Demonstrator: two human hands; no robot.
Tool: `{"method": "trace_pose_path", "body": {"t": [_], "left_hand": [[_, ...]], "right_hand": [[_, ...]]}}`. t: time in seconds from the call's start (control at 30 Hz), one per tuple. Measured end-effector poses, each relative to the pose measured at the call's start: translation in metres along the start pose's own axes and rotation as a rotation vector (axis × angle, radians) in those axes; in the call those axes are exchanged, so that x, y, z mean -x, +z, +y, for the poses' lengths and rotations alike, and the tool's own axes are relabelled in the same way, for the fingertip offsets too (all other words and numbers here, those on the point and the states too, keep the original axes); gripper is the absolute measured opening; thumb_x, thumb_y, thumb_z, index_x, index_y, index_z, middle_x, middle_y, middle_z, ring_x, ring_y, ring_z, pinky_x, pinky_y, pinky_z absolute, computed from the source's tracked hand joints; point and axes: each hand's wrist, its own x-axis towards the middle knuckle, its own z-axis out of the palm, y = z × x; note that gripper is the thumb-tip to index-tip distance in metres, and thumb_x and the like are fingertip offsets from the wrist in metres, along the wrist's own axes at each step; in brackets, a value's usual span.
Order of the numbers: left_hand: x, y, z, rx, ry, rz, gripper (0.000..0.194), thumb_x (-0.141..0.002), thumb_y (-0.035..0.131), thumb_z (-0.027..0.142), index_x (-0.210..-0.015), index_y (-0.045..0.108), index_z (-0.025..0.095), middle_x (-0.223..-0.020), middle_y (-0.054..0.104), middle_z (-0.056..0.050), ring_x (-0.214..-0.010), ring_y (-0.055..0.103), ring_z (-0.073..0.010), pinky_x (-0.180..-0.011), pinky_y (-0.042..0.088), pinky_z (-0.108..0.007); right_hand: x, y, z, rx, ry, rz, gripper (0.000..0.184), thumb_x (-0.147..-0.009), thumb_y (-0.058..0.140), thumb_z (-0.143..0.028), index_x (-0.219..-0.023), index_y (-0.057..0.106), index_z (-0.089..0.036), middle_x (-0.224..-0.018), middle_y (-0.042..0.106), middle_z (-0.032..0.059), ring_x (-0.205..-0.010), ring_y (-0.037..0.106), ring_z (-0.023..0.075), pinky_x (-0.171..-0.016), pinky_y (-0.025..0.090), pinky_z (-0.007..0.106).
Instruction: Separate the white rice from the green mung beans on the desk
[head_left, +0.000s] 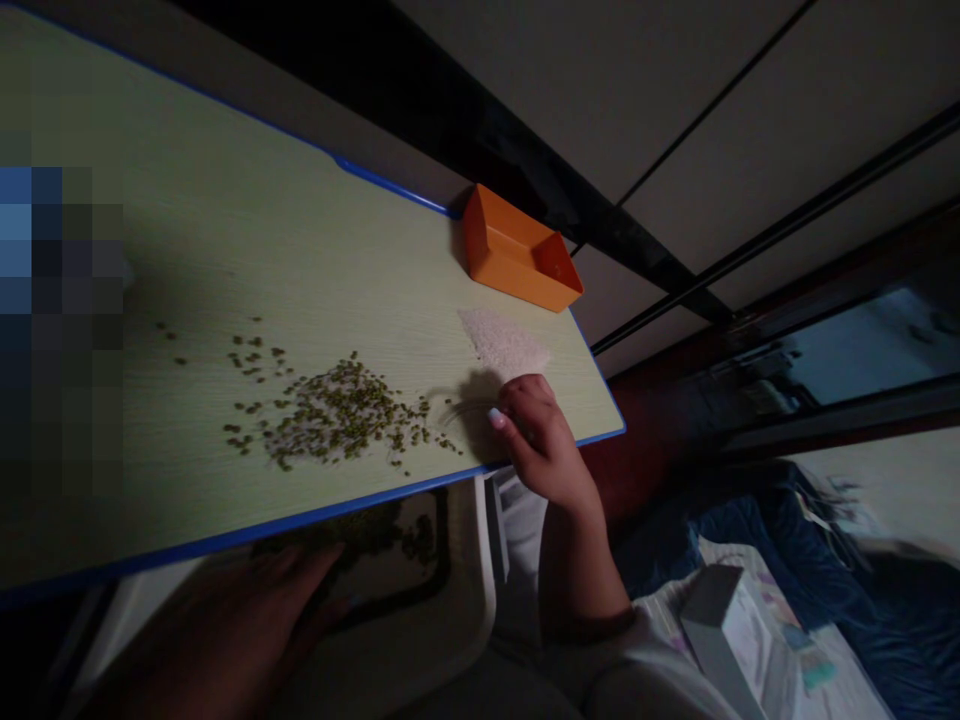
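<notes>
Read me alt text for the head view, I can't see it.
Curled right hand beside a pale grainy pile on a table, with scattered greenish beans and an orange box; dim left hand below the near edge.

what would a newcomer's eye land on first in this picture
Probably the orange box, vivid against the pale table, at its far edge toward the right. Next comes the scatter of small green beans near the table's blue front edge, with a patch of whitish grains in front of the box. The curled right hand stands out beside those grains; the left hand is dim, below the table edge.
</notes>
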Motion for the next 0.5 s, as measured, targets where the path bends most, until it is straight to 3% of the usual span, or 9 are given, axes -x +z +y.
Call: {"method": "trace_pose_path", "body": {"t": [0.1,0.5], "left_hand": [[-0.001,-0.005,0.004,-0.063,-0.032,-0.071,0.054,-0.091,0.044,0.054,-0.135,0.068,0.032,-0.139,0.072,-0.011,-0.125,0.068,-0.0402,-0.108,0.052,-0.064],[0.000,-0.008,0.007,-0.066,-0.030,-0.064,0.054,-0.091,0.046,0.055,-0.135,0.068,0.033,-0.137,0.074,-0.012,-0.122,0.070,-0.0395,-0.108,0.052,-0.063]], "right_hand": [[-0.001,0.000,0.002,0.013,0.028,0.045,0.023,-0.101,0.050,-0.032,-0.080,0.047,-0.025,-0.089,0.056,0.0054,-0.094,0.052,0.0238,-0.089,0.041,0.044],[0.004,-0.002,-0.009,-0.019,-0.045,-0.096,0.021,-0.100,0.050,-0.031,-0.080,0.050,-0.024,-0.092,0.058,0.0053,-0.097,0.053,0.0237,-0.092,0.039,0.044]]}}
